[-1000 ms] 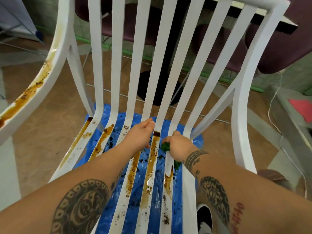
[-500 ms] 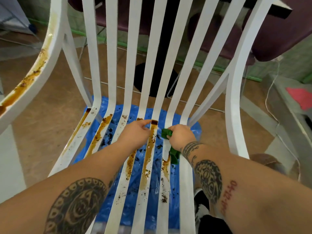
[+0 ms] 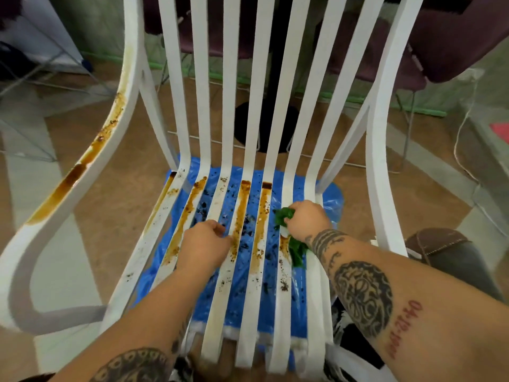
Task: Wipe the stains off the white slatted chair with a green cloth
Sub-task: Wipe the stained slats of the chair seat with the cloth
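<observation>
I see right hand (image 3: 307, 220) clutching green cloth (image 3: 283, 216), fingers curled, on right slat of white slatted chair (image 3: 381, 161). Left hand (image 3: 205, 244) mid-seat, fingers possibly hooking slat. Stains (image 3: 241, 216) mid-seat and on left armrest (image 3: 68, 180) unwiped.

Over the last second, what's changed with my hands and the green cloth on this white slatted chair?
Your left hand slid back toward you along the seat of the white slatted chair, uncovering more of a brown streak. Your right hand still grips the green cloth at about the same spot on the seat's right side. The stains look unchanged.
</observation>
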